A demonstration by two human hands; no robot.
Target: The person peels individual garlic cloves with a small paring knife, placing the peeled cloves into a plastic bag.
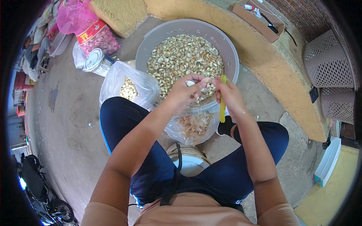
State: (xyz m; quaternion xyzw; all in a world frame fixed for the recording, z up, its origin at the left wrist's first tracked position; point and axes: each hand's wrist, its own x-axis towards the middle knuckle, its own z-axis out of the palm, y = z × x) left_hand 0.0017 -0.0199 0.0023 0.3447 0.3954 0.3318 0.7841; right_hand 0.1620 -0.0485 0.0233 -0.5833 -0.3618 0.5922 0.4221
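My left hand (186,90) is closed on a pale garlic clove (190,83), over the near side of a large grey tub (225,35). Unpeeled garlic cloves (184,56) fill the tub's bottom. My right hand (230,96) grips a slim yellow-handled tool (223,103), its handle pointing down; no blade can be made out. The fingertips of both hands meet at a small whitish piece (206,80), likely garlic or its skin. Left of the tub, a white plastic bag (111,81) holds peeled cloves (128,89). Below my hands lies a clear bag of brownish skins (196,124).
A pink mesh sack (100,41) and a lidded white bucket (98,62) stand at upper left. A yellow ledge (260,64) curves behind the tub, bearing a cardboard box (260,24). Perforated crates (330,60) are at right, a motorcycle (41,192) at lower left.
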